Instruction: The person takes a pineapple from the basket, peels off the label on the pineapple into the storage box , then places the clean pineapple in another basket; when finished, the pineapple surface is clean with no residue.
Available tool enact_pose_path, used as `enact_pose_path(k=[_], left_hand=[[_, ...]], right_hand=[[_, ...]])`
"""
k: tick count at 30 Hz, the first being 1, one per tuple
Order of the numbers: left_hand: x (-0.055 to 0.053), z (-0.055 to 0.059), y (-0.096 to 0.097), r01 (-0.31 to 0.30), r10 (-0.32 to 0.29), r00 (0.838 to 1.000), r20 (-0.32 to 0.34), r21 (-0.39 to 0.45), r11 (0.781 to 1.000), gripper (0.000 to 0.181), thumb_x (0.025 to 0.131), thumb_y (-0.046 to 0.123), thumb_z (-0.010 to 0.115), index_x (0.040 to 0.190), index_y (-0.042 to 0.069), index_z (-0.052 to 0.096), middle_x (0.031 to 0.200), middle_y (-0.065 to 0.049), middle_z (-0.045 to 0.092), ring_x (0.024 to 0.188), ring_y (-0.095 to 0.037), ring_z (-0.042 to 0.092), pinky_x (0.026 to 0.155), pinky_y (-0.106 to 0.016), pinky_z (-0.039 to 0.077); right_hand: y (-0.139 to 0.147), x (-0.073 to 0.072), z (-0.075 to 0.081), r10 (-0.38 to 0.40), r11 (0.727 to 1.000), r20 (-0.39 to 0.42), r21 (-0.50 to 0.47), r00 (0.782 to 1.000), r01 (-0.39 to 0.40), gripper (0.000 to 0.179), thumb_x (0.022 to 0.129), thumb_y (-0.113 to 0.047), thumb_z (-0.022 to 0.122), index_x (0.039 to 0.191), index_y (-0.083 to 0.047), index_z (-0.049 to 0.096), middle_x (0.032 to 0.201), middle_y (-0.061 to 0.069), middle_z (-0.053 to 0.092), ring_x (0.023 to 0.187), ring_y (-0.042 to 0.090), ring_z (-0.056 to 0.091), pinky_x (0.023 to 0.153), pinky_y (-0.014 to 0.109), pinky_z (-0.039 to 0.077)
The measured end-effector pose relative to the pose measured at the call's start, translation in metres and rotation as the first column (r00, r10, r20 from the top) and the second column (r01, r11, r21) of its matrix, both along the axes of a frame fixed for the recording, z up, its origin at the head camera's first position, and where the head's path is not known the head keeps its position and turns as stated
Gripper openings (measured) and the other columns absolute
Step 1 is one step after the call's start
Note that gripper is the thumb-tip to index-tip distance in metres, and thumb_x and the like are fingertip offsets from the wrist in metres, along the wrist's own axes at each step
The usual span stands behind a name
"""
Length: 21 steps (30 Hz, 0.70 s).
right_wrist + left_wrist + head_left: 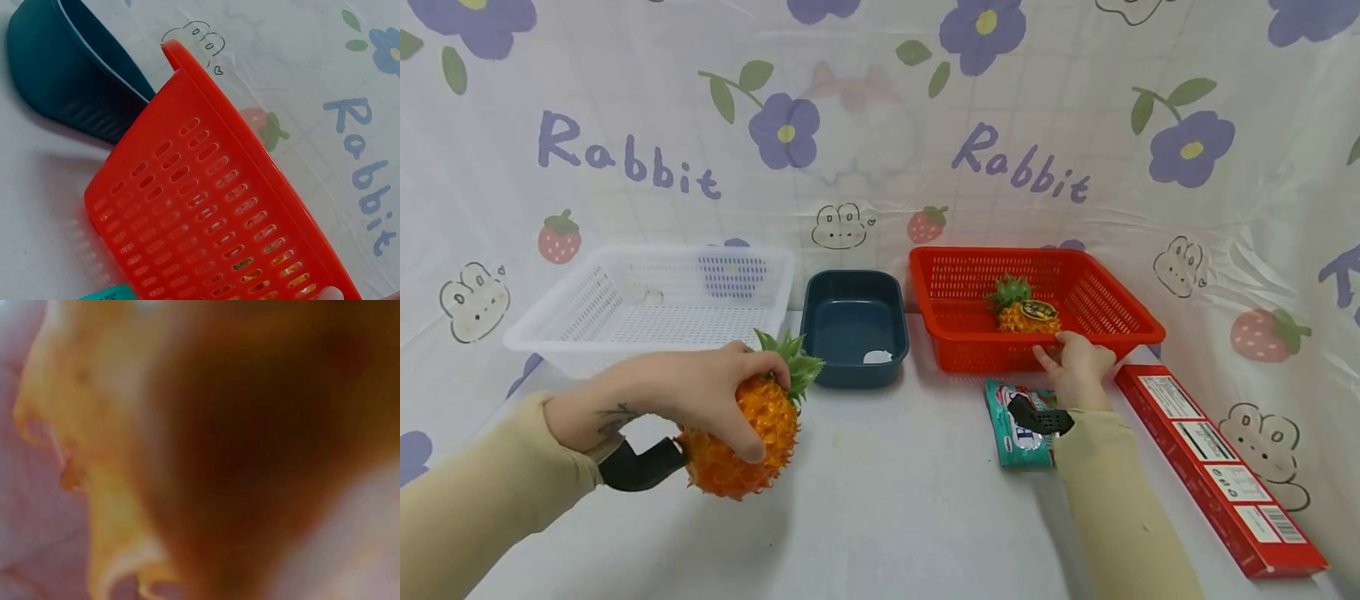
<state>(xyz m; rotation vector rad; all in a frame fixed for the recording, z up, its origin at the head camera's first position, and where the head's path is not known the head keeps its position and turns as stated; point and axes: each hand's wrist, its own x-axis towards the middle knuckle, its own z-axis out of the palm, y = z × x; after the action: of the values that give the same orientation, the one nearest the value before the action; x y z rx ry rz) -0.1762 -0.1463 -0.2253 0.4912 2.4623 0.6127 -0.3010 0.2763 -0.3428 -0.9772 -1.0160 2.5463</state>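
Rabbit-print cloth backdrop [850, 167], white surface [880, 508]. White slotted basket [625, 345] leftmost. Before it, left hand [711, 387], fingers wrapped round spiny orange pineapple [777, 433]; long axis slanted, green crown [803, 372] up-right. Then blue tub [850, 375]; red basket [977, 358], second pineapple [1028, 318] inside, teal packet [1022, 452] in front; right hand [1082, 371], fingers pinching red near rim; red carton [1217, 471].

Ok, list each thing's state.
Near pineapple: tilted, held
Left hand: gripping near pineapple
Red basket: upright, pineapple inside
Far pineapple: inside red basket
Right hand: gripping red basket's front
White basket: upright, open
Blue bin: upright, open
Teal packet: lying flat, partly hidden
Red box: lying flat
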Motion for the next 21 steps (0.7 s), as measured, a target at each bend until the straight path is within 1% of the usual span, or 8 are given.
enact_pose_path(k=[3,5,7,10,12,15,17,21], left_hand=[[-0.009,0.015,-0.004,0.028,-0.026,0.999,-0.046,0.046,0.999,0.065,0.067,0.030,0.077,0.122,0.022,0.043,0.117,-0.014,0.037,0.101,-0.029,0.044,0.067,-0.034,0.052],[-0.017,0.025,-0.006,0.052,-0.045,0.993,-0.112,0.057,0.997,0.066,0.069,0.030,0.076,0.123,0.020,0.041,0.118,-0.015,0.036,0.101,-0.030,0.044,0.068,-0.034,0.052],[-0.027,0.035,-0.008,0.062,-0.052,0.983,-0.178,0.053,0.997,0.066,0.070,0.029,0.076,0.124,0.018,0.040,0.119,-0.015,0.036,0.102,-0.031,0.044,0.069,-0.034,0.052],[-0.045,0.048,-0.010,0.044,-0.036,0.965,-0.260,0.025,0.999,0.066,0.071,0.027,0.076,0.125,0.018,0.040,0.121,-0.015,0.034,0.103,-0.032,0.043,0.070,-0.036,0.052],[-0.058,0.054,-0.011,0.018,-0.020,0.951,-0.308,-0.009,1.000,0.065,0.071,0.027,0.075,0.126,0.018,0.041,0.120,-0.016,0.034,0.104,-0.033,0.043,0.072,-0.038,0.052],[-0.078,0.059,-0.014,-0.021,0.001,0.933,-0.360,-0.050,0.999,0.066,0.071,0.027,0.074,0.127,0.017,0.041,0.120,-0.018,0.034,0.104,-0.034,0.043,0.074,-0.041,0.051],[-0.092,0.059,-0.018,-0.045,0.017,0.927,-0.376,-0.068,0.997,0.067,0.071,0.028,0.073,0.129,0.017,0.040,0.121,-0.019,0.033,0.105,-0.035,0.042,0.077,-0.043,0.050],[-0.118,0.051,-0.030,-0.077,0.034,0.922,-0.385,-0.097,0.992,0.069,0.071,0.027,0.072,0.131,0.017,0.038,0.125,-0.019,0.029,0.106,-0.036,0.041,0.079,-0.045,0.048]], right_hand=[[0.000,0.000,0.000,0.004,1.000,-0.004,-0.002,1.000,-0.004,0.091,0.088,-0.009,0.061,0.140,-0.044,-0.005,0.144,-0.010,0.022,0.125,0.014,0.034,0.082,0.030,0.053],[0.000,0.001,0.000,0.009,1.000,-0.006,-0.002,1.000,-0.009,0.091,0.088,-0.009,0.060,0.140,-0.044,-0.005,0.144,-0.010,0.021,0.125,0.013,0.034,0.083,0.030,0.052],[0.000,0.002,0.001,0.012,1.000,-0.006,-0.006,1.000,-0.012,0.090,0.088,-0.009,0.060,0.140,-0.044,-0.005,0.143,-0.010,0.021,0.126,0.013,0.034,0.083,0.030,0.052],[0.000,0.003,0.001,0.011,1.000,0.002,-0.008,1.000,-0.011,0.090,0.088,-0.010,0.060,0.140,-0.044,-0.005,0.143,-0.010,0.021,0.124,0.012,0.034,0.081,0.029,0.053],[0.000,0.003,0.002,0.007,1.000,0.003,-0.012,1.000,-0.007,0.092,0.088,-0.010,0.060,0.140,-0.045,-0.007,0.143,-0.010,0.020,0.124,0.013,0.034,0.080,0.029,0.053],[0.000,0.003,0.002,0.006,1.000,0.001,-0.015,1.000,-0.006,0.093,0.088,-0.009,0.060,0.140,-0.046,-0.008,0.143,-0.011,0.020,0.123,0.013,0.034,0.080,0.029,0.053],[0.000,0.003,0.002,0.007,1.000,-0.004,-0.017,1.000,-0.007,0.093,0.088,-0.008,0.059,0.139,-0.047,-0.009,0.143,-0.011,0.020,0.123,0.013,0.034,0.080,0.029,0.053],[0.000,0.002,0.001,0.007,1.000,-0.006,-0.012,1.000,-0.007,0.093,0.089,-0.008,0.059,0.140,-0.046,-0.009,0.142,-0.011,0.021,0.124,0.013,0.034,0.082,0.030,0.053]])
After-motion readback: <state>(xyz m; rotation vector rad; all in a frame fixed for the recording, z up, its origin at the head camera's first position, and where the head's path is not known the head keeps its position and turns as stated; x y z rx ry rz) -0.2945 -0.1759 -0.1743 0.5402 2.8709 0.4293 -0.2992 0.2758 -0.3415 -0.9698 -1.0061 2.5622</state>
